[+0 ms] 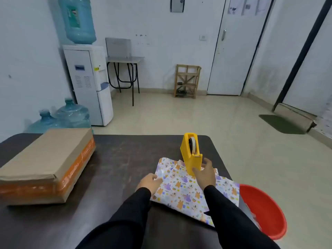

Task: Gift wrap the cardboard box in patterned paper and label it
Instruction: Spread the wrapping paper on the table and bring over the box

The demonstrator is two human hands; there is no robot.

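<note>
**Hands at paper and dispenser**

Sleeves (233, 212) hid part of the paper (181, 187), whose right corner overhung the bench (116, 159) above a red tub (264, 209). The left hand (150, 182) lay bent on its left edge; pinch or press, its grip was unclear. The right hand (205, 172) spread its grip round the dispenser (191, 151), thumb on its face. The box (46, 162) sat far left, apart.
</note>
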